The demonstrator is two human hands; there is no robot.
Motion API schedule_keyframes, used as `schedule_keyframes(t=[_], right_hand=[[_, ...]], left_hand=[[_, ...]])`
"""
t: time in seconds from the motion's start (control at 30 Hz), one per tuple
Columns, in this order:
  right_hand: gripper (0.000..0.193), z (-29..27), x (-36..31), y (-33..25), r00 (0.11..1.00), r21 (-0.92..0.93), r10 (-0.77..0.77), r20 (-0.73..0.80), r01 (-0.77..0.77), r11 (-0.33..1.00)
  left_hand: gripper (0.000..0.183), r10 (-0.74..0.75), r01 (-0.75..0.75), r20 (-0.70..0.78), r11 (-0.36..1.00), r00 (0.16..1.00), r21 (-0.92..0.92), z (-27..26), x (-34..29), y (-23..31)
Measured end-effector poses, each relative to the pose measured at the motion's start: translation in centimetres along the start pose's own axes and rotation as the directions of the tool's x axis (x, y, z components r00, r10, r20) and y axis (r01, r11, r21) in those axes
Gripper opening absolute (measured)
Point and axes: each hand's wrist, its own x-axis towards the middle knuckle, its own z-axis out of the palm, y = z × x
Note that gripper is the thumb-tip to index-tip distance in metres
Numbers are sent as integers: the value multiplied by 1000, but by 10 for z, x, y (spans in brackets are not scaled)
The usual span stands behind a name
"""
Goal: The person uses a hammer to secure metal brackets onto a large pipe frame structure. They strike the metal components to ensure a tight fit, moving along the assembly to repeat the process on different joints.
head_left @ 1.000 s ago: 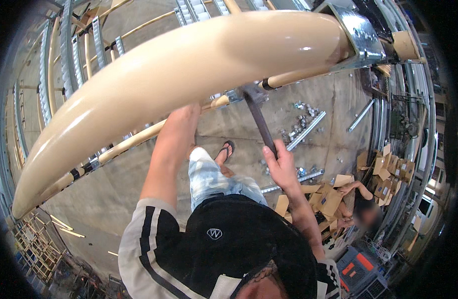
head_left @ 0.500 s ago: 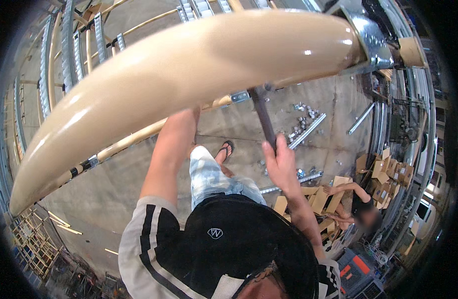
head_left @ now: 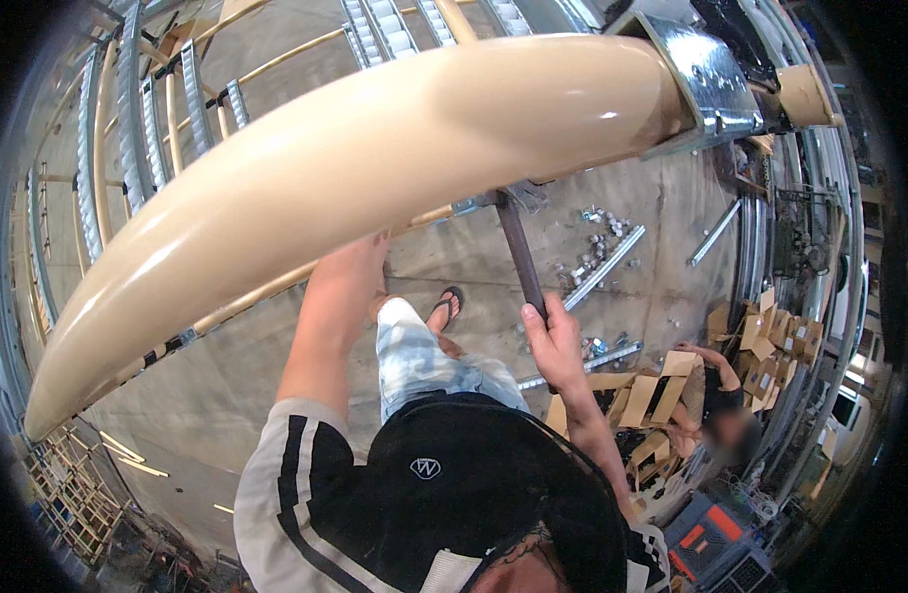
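Note:
A thick beige coated tube (head_left: 375,148) crosses close in front of me, bending down at the left. A shiny metal bracket (head_left: 706,74) sits around its right end. My right hand (head_left: 555,341) is closed around the dark handle of a hammer (head_left: 521,247). The hammer's head is just under the tube, beside a metal joint (head_left: 472,205) on a thinner beige tube (head_left: 261,296) below; whether they touch, I cannot tell. My left forearm (head_left: 328,321) reaches up behind the thick tube, which hides my left hand and its fingers.
Racks with beige tubes and metal roller tracks (head_left: 138,128) stand at the upper left. Small metal fittings (head_left: 600,237) and metal rails (head_left: 604,267) lie on the concrete floor. Another person (head_left: 726,400) is at the right among open cardboard boxes (head_left: 661,390). A grey-and-orange case (head_left: 706,544) lies lower right.
The hammer and my right hand have moved down slightly, and the hammer's head shows more below the tube. The tube appears shifted a little in view. The other person's arm has drawn back.

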Motion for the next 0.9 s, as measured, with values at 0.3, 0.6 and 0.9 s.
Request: schedule_keyframes(t=[0.3,0.6,0.9], right_hand=[[35,0,7,-11,1000,37,-6,24,5,999],[33,-16,8,-27,1000,153,18,-6,-17,988],[28,-35,7,-40,998,87,-63,-5,63,994]], left_hand=[[32,-13,14,-19,1000,1000,24,-6,-12,9],[34,-11,12,-28,1000,1000,28,-5,5,7],[33,5,1,-95,998,995,69,17,19,18]])
